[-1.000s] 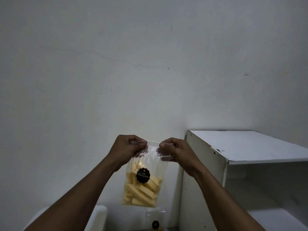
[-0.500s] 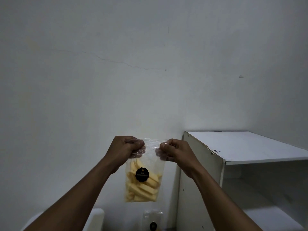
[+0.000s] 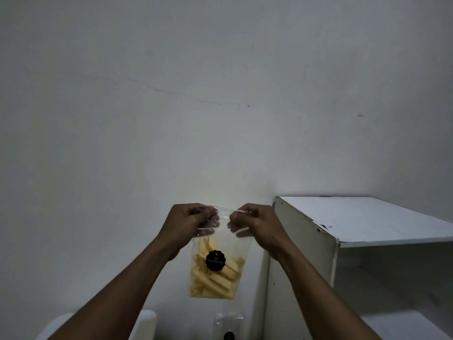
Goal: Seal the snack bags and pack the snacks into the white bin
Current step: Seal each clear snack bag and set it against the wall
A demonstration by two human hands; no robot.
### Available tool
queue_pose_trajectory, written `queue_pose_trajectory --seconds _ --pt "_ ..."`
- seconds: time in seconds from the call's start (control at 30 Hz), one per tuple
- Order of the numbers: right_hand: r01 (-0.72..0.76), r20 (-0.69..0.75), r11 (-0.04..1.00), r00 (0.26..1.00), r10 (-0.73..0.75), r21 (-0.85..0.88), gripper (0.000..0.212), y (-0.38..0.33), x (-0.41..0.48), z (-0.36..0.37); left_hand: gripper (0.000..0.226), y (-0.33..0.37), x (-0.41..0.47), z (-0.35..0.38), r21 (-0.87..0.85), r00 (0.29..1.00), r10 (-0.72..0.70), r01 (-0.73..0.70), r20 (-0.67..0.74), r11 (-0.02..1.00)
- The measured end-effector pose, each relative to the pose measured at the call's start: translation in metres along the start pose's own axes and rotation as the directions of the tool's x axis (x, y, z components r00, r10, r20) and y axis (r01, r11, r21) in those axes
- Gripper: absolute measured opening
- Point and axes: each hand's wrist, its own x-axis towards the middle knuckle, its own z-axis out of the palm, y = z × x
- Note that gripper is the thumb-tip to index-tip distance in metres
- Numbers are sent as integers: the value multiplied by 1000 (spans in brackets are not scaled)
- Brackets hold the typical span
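**Sealing the snack bag in mid-air, both hands on the top strip**

Holding the snack bag (image 3: 215, 273) up in front of the wall (image 3: 220, 94), with nothing under it carrying it. Pinching its top edge with the left hand (image 3: 186, 224) at the left corner and the right hand (image 3: 257, 224) at the right corner. Curling the fingers (image 3: 199, 211) tight round the clear plastic on both sides.

Hanging straight down below the fingers, long axis vertical. Yellow snack sticks (image 3: 213, 283) lying in the lower half, round black sticker (image 3: 215, 260) facing the camera.

Running left to right between the two hands: the closure strip, with a short stretch lying bare in the gap. Judging the step as pressing the seal. Not possible to tell whether the strip is closed yet.

Next move probably turning on that bare middle stretch. Sitting level with both sets of fingers and equally near either hand, so calling for either pinch to slide inward along the strip.

Showing low at the left, below the left forearm: a rounded white corner, likely the white bin (image 3: 144, 322), so lying nearer the left hand for the drop. Showing right under the held one: a second bag (image 3: 228, 326), partly cut off by the frame, its support not visible. Standing just right of the right hand, not touching: a white shelf unit (image 3: 367, 217).

Risk guess: squeezing crooked and leaving a gap in the seal.
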Motion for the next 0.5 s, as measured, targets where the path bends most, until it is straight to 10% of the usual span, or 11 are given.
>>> queue_pose_trajectory --seconds 0.5 --pt "25 80 980 997 -9 -199 7 -2 3 -1 15 -3 -6 -6 76 997 -34 28 75 997"
